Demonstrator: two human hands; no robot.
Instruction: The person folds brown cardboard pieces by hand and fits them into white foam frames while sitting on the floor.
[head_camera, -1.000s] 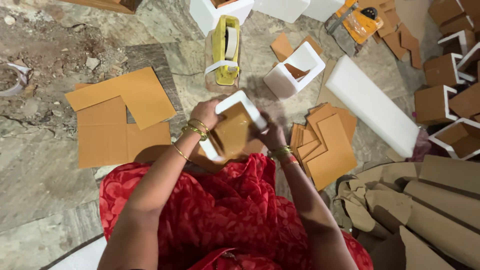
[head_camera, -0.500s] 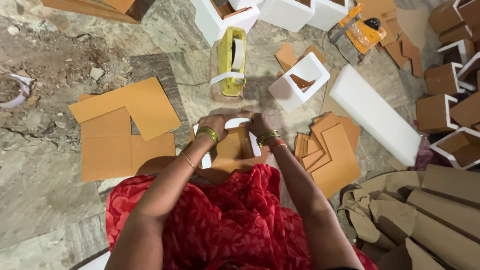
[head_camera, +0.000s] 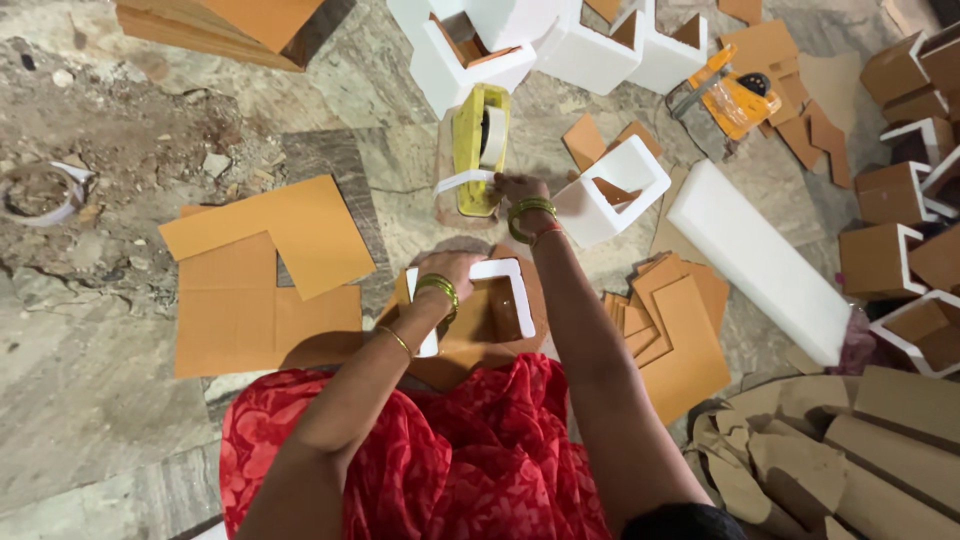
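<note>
Here the left hand grips the upright white frame; the right hand pinches tape stretched leftward.

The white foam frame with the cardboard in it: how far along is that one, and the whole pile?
Done: several finished pieces stacked on the right. In hand: the left hand steadies a white foam frame backed with cardboard, while the right hand pulls tape from the yellow dispenser. Left: cut cardboard sheets and loose pieces lie unused on the floor.
</note>
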